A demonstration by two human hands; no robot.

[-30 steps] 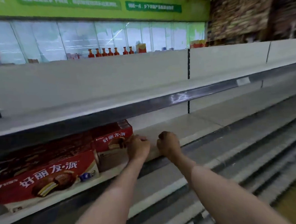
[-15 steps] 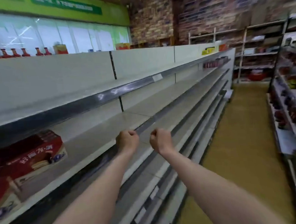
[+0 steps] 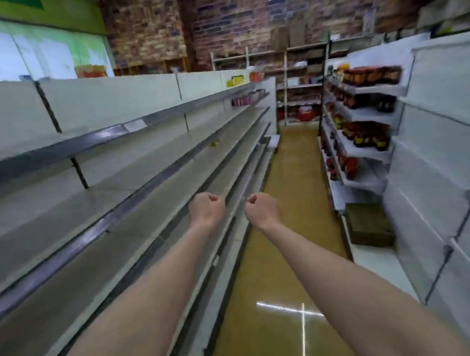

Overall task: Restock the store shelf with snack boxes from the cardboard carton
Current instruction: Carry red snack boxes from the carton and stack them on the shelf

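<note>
Red snack boxes have slid out of frame as the view swings down the aisle.
Grey store shelf (image 3: 125, 201) fills the left; what may be a carton (image 3: 368, 224) sits lower right; left hand (image 3: 207, 208) and right hand (image 3: 262, 209) are fisted, holding nothing.

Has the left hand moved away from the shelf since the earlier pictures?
Yes. The left hand has pulled back from the shelf toward the aisle; no red boxes show now.
</note>
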